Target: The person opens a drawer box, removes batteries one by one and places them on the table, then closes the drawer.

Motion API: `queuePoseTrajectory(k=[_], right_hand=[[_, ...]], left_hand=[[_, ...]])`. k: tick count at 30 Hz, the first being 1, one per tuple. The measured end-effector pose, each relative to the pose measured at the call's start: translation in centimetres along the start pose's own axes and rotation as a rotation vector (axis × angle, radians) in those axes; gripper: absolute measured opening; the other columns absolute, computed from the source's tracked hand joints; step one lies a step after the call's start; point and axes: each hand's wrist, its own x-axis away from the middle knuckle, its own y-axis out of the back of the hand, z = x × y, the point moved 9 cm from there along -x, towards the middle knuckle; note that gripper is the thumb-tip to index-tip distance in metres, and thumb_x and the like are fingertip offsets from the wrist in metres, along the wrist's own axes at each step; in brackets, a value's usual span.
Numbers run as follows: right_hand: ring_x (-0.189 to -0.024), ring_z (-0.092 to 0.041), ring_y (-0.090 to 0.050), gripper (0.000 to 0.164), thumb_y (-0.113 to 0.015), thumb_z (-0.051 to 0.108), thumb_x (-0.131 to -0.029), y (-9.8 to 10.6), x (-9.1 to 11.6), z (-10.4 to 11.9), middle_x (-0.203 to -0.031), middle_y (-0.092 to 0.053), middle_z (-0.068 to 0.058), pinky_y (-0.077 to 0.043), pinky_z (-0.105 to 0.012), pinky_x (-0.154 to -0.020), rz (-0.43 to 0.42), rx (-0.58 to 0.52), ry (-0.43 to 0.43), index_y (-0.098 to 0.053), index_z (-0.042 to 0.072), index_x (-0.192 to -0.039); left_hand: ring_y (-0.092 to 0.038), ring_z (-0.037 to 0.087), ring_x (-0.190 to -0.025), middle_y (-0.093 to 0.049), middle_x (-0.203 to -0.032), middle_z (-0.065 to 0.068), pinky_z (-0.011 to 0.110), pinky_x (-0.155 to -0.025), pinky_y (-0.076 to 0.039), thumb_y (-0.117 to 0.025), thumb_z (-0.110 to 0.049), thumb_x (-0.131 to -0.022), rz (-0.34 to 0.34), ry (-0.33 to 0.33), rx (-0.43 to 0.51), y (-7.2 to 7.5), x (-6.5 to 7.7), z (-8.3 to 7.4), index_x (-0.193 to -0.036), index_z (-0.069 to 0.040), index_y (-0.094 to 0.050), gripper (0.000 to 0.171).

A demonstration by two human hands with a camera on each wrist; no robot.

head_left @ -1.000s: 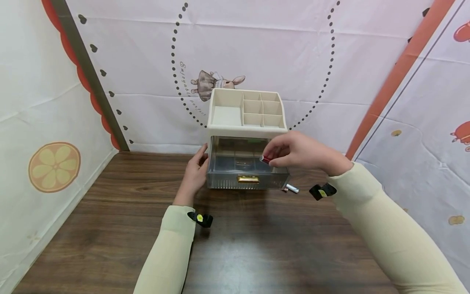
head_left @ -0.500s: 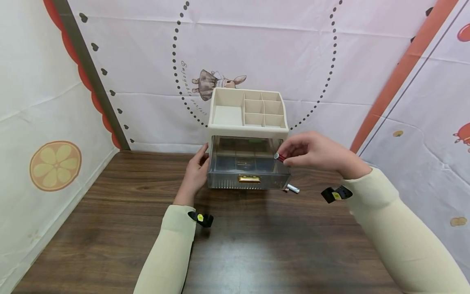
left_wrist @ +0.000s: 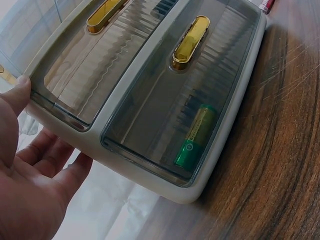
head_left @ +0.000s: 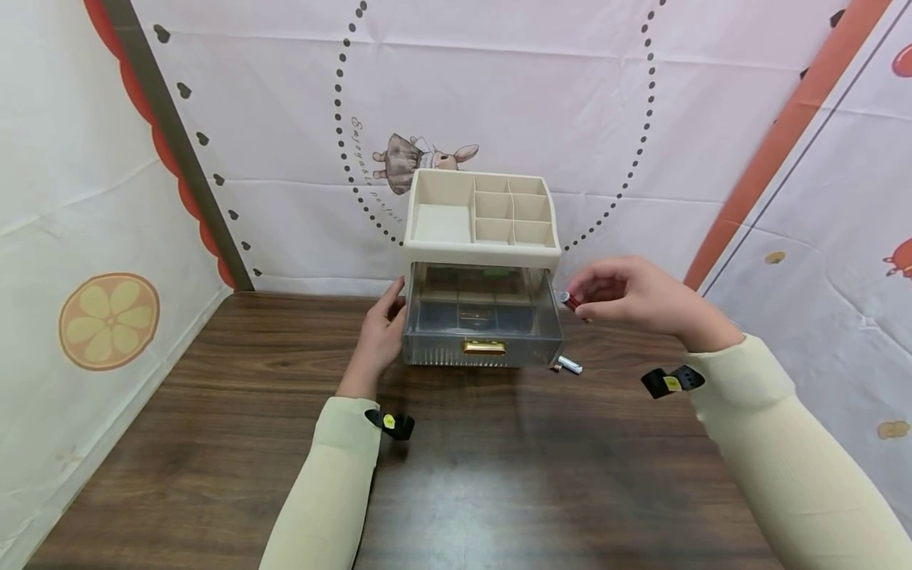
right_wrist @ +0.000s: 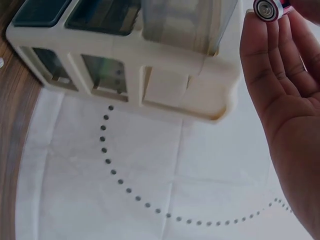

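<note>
My right hand (head_left: 634, 297) pinches a red battery (head_left: 571, 302) between thumb and fingers, just right of the organizer. In the right wrist view the metal end of the battery (right_wrist: 267, 9) faces the camera. My left hand (head_left: 380, 336) rests against the left side of the cream drawer organizer (head_left: 484, 255), thumb at its front edge and fingers along the side. The clear top drawer (head_left: 435, 348) with a gold handle (head_left: 484, 347) is pulled out. In the left wrist view a green battery (left_wrist: 196, 137) shows inside the lowest drawer.
A silver-blue battery (head_left: 570, 365) lies on the wooden table (head_left: 463, 459) at the organizer's front right corner, beside a small copper-coloured end. Divided compartments (head_left: 492, 210) form the organizer's top. A printed cloth (head_left: 606, 103) hangs behind.
My right hand has moved right with the red battery, from over the pulled-out drawer to beside it. The left hand stays against the organizer.
</note>
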Motion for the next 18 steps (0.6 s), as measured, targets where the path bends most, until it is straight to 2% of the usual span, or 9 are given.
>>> queuePoseTrajectory(k=[8,13,18], right_hand=[[-0.081,-0.008,-0.066,0.019,-0.073,0.007,-0.085,0.5,0.7,-2.3,-0.092,-0.07,-0.006,-0.055,-0.023,-0.069,-0.034,0.007,-0.032,-0.069,0.003,-0.103],[-0.082,-0.009,-0.066,0.019,-0.073,0.009,-0.086,0.4,1.0,-3.7,-0.093,-0.071,-0.004,-0.054,-0.024,-0.07,-0.049,0.003,-0.059,-0.069,0.003,-0.104],[-0.083,-0.009,-0.067,0.021,-0.072,0.011,-0.087,0.2,1.2,-5.6,-0.097,-0.071,-0.011,-0.055,-0.024,-0.072,-0.071,0.003,-0.117,-0.069,0.002,-0.106]], left_hand=[[-0.055,0.027,-0.109,-0.056,-0.125,0.012,0.044,-0.091,-0.045,-0.045,-0.038,-0.103,0.006,0.013,0.011,0.0,0.1,-0.1,-0.153,-0.032,-0.028,0.054],[-0.054,0.027,-0.109,-0.056,-0.125,0.012,0.044,-0.092,-0.045,-0.045,-0.038,-0.102,0.004,0.009,0.013,0.0,0.1,-0.1,-0.153,-0.032,-0.028,0.053],[-0.054,0.028,-0.108,-0.056,-0.125,0.013,0.043,-0.091,-0.045,-0.045,-0.036,-0.103,0.007,0.012,0.01,-0.1,0.0,0.0,-0.153,-0.033,-0.028,0.053]])
